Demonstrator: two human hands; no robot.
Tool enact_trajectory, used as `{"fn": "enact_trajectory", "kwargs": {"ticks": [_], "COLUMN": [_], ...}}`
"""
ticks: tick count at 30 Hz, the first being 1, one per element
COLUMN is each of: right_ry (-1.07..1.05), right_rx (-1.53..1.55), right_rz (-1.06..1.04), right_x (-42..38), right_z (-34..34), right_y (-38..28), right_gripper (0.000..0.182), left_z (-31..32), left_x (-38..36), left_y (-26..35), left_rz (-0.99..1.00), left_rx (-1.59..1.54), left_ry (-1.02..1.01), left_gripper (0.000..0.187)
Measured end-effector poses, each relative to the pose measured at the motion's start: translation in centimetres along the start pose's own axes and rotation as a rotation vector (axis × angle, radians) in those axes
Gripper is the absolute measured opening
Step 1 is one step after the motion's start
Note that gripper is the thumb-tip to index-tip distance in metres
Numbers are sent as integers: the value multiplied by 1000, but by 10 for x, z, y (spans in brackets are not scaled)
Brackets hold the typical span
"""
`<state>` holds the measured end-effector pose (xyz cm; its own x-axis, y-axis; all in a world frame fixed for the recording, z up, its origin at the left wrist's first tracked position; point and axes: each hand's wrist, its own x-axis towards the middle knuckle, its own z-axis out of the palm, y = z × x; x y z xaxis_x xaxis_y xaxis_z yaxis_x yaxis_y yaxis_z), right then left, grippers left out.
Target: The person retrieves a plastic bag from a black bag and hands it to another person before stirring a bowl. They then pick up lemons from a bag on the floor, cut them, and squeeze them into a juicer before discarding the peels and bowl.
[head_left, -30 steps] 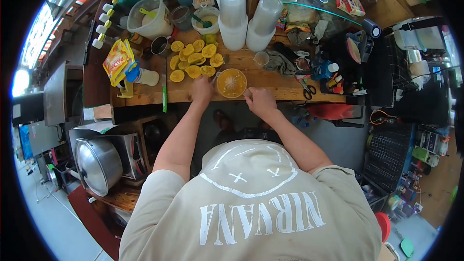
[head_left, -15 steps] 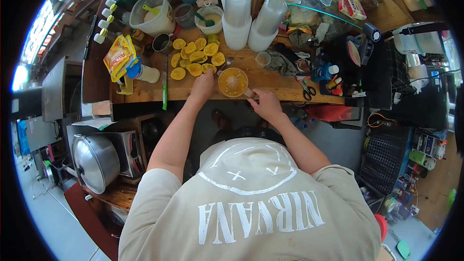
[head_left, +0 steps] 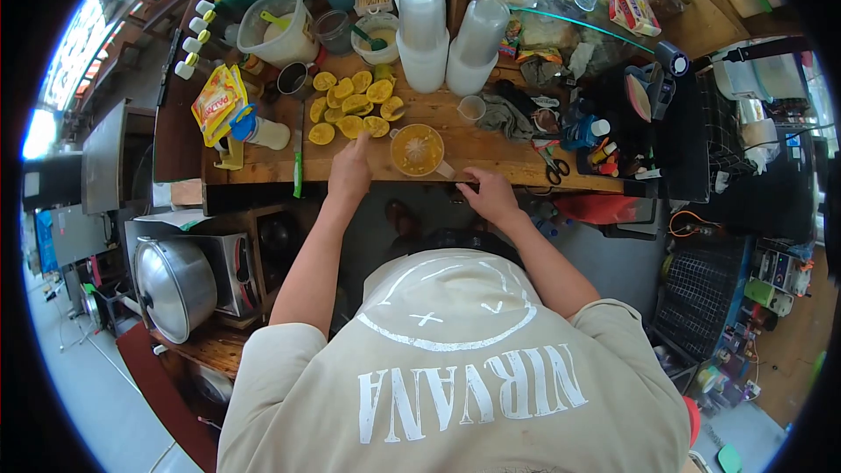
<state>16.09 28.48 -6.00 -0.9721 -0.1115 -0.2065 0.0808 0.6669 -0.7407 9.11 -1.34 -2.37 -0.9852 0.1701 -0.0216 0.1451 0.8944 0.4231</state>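
Observation:
My left hand [head_left: 351,171] is at the front of a pile of squeezed yellow-orange citrus halves [head_left: 355,104], one finger stretched toward the nearest ones. Nothing shows in its grasp, though its far side is partly hidden. Right of it stands a citrus juicer [head_left: 418,150] with a ribbed cone, bits of pulp and a handle pointing toward me. My right hand [head_left: 487,194] is at the table edge beside the handle's end, thumb and fingers apart. Whether a fingertip still touches the handle is hard to see.
A green-handled knife [head_left: 298,162] lies left of the pile. Behind stand stacked plastic cups [head_left: 423,26], a white tub [head_left: 378,39] and a larger container [head_left: 274,26]. A small clear cup [head_left: 471,109], a grey cloth [head_left: 506,116] and scissors [head_left: 555,166] are on the right.
My left hand has drawn back slightly toward me and to the left. My right hand has loosened from the juicer's handle and moved a little to the right.

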Motion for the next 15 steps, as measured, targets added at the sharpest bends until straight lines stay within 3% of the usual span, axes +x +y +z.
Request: {"fn": "enact_trajectory", "kwargs": {"ticks": [4,10,15], "right_ry": [11,-1,-26], "right_rx": [3,-8,-3], "right_rz": [-19,-10,10], "right_x": [0,-3,-6], "right_z": [0,-4,-8], "right_y": [5,7,10], "right_gripper": [37,37,38], "left_z": [-1,18,22], "left_x": [-23,-25,-28], "left_y": [4,0,5], "left_rz": [73,172,117], "left_rx": [-12,90,68], "left_ry": [7,97,49], "left_gripper": [50,49,50]}}
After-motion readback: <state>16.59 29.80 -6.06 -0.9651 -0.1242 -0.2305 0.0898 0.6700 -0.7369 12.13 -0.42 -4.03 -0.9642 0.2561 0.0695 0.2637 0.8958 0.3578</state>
